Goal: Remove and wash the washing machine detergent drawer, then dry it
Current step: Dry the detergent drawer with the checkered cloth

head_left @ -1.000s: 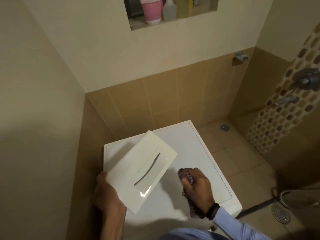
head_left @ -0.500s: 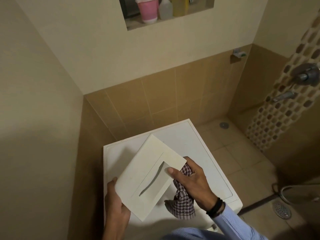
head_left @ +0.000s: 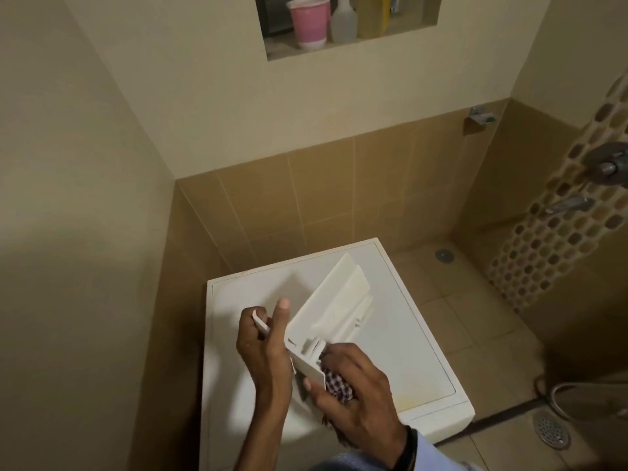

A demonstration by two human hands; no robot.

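View from above of a tiled washroom corner. At left, a plain wall (head_left: 78, 198) runs down beside the washing machine (head_left: 401, 334), whose white top fills the near centre. The left hand (head_left: 263, 345) grips the front panel of the detergent drawer (head_left: 334, 307), index finger raised, the other fingers curled around the panel edge. The drawer is held above the machine top, tilted, its open compartments facing the camera and its far end pointing away to the right. The right hand (head_left: 356, 389), just right of the left hand, is closed on a checked cloth (head_left: 336, 382) pressed against the drawer's near end, thumb on the panel edge; a dark band circles the wrist. In the far wall, a niche (head_left: 346, 45) holds a pink cup (head_left: 310, 23) and bottles. At right, taps (head_left: 571, 203) project from a mosaic strip, and a floor drain (head_left: 552, 431) lies near the machine.
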